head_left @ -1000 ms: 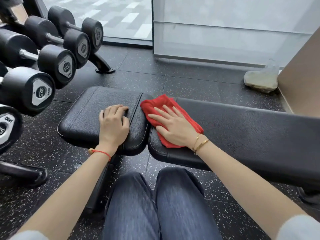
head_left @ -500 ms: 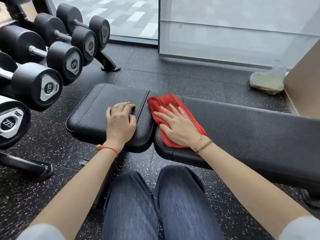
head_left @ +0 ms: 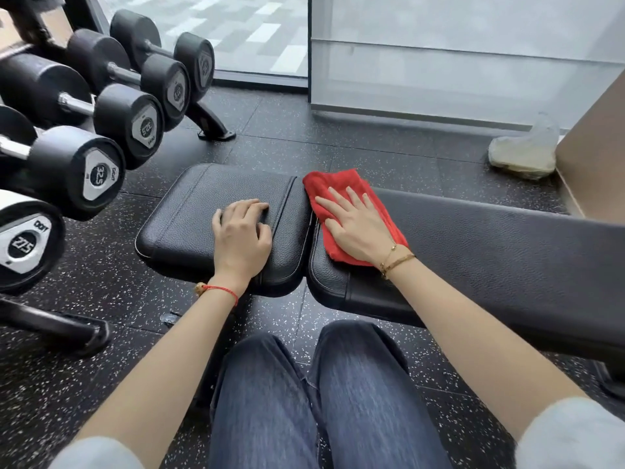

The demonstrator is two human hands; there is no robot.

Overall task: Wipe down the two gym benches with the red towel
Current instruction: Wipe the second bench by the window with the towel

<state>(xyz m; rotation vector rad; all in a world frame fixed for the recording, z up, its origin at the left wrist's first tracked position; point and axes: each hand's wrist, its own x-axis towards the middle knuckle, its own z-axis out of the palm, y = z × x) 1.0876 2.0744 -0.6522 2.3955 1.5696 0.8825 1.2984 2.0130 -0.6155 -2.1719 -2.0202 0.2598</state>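
Little has changed over the last second: your right hand [head_left: 355,228] has barely shifted on the towel [head_left: 341,187], and most of the apparent motion is your head drifting, which slides the whole scene rightward in view. The towel still lies at the near end of the long pad [head_left: 490,252], its far corner just over the gap next to the seat pad [head_left: 209,204]. No real stroke down the pad yet.

Hands:
- Right: fingers straight and spread, palm flat, pressing the towel onto the long pad. It's not pinching it.
- Left hand [head_left: 241,233]: resting on the seat pad near the gap, fingers bent at the knuckles, holding nothing. Looks like bracing only.

What it means for the task:
- My read is that you're at the start of wiping this counter; most of the long pad to the right looks untouched by the towel's current spot, though I can't judge cleanliness from here.
- The seat pad under your left hand will need that hand lifted to be wiped.
- Only one counter is in view, so the second is presumably still to do.

Dumbbells [head_left: 101,170] on the rack sit close on your left; watch your elbow when you sweep that way.
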